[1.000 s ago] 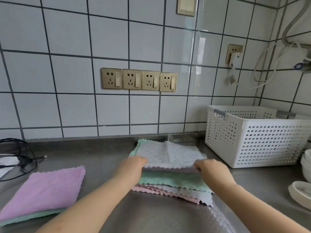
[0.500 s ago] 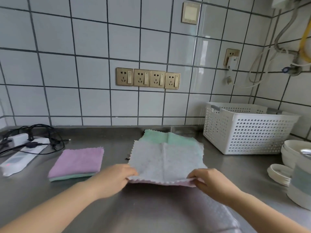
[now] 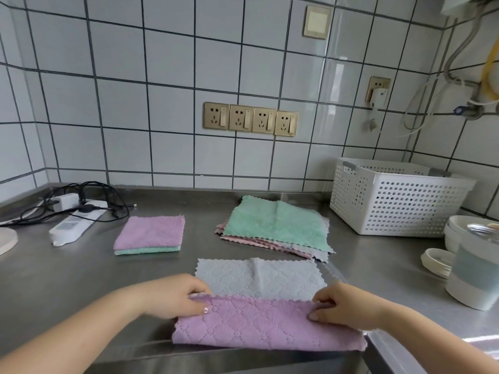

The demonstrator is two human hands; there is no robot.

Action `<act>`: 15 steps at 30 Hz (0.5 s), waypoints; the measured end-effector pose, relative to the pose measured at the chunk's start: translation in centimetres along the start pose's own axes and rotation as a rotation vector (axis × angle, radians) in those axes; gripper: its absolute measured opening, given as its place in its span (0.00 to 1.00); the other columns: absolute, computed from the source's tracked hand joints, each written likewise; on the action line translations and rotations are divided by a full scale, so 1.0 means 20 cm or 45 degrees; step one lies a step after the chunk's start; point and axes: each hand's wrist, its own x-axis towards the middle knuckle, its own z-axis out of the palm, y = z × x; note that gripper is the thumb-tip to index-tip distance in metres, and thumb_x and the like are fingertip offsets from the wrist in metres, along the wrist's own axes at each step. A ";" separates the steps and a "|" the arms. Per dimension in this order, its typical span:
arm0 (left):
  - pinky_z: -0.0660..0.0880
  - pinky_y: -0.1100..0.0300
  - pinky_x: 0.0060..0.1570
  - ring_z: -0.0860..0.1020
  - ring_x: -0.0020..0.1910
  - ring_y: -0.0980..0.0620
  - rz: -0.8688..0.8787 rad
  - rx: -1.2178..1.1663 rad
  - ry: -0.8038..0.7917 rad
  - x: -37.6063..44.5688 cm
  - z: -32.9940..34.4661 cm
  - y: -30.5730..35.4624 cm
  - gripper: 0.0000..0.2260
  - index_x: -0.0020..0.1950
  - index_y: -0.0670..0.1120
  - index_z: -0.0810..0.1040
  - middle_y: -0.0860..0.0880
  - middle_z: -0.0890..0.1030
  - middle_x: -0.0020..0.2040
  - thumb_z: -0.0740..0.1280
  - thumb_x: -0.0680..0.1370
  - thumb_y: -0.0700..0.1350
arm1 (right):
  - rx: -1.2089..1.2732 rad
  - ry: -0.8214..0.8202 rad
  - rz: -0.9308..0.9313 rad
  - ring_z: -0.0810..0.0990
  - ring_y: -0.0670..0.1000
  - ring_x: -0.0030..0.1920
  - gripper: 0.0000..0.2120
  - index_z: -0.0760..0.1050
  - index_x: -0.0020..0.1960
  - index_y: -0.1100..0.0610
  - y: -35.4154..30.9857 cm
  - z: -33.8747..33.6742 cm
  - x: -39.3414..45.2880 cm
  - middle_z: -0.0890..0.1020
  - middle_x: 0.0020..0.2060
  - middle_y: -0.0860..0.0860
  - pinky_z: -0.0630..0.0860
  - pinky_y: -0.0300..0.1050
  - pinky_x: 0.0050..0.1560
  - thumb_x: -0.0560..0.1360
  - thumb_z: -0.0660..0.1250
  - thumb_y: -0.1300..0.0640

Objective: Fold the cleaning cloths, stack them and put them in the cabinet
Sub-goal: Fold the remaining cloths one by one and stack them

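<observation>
Left hand [image 3: 172,296] pinching the left end of a two-sided cleaning cloth [image 3: 259,306] at its fold line, thumb on the purple face, fingers curled over the scalloped edge. Right hand [image 3: 343,306] pinching the right end of the same fold likewise, thumb pressed on purple. Near half of the cloth turned purple side up and reaching the front edge of the steel countertop [image 3: 67,292]; far half lying flat, grey side up, towards the wall.

Beyond it, right of centre near the back edge: unfolded cloth pile [image 3: 275,228], mint green on top, pink and grey edges showing beneath. Left of that pile and well apart from it: folded stack [image 3: 149,234], purple over green.

Toward the back left corner: white power strip [image 3: 73,228] with a white adapter and tangled black cables [image 3: 89,195]. Back right: white perforated basket [image 3: 391,198]. Along the right edge: white bowls [image 3: 453,233] and a white-and-blue container [image 3: 475,273]. On the tiled wall: four gold sockets [image 3: 251,118] in a row.
</observation>
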 end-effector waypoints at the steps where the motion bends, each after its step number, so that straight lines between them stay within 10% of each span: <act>1: 0.63 0.63 0.39 0.67 0.37 0.58 -0.015 -0.034 0.048 0.00 0.00 0.00 0.07 0.43 0.53 0.75 0.54 0.72 0.40 0.64 0.75 0.55 | 0.016 0.017 0.008 0.67 0.40 0.29 0.11 0.71 0.35 0.48 0.00 0.00 0.01 0.71 0.28 0.42 0.63 0.34 0.32 0.74 0.66 0.45; 9: 0.62 0.66 0.29 0.69 0.31 0.59 -0.221 -0.331 0.596 0.13 -0.03 0.01 0.05 0.49 0.45 0.77 0.54 0.74 0.35 0.64 0.77 0.44 | 0.321 0.503 0.200 0.72 0.44 0.34 0.06 0.77 0.42 0.51 0.04 -0.11 0.21 0.77 0.35 0.45 0.65 0.35 0.32 0.75 0.68 0.50; 15: 0.70 0.62 0.41 0.76 0.47 0.53 -0.399 -0.235 0.669 0.26 -0.03 -0.07 0.12 0.60 0.49 0.72 0.49 0.78 0.52 0.65 0.77 0.47 | 0.169 0.506 0.362 0.73 0.50 0.38 0.10 0.76 0.43 0.54 0.06 -0.08 0.42 0.77 0.36 0.49 0.65 0.41 0.32 0.74 0.66 0.48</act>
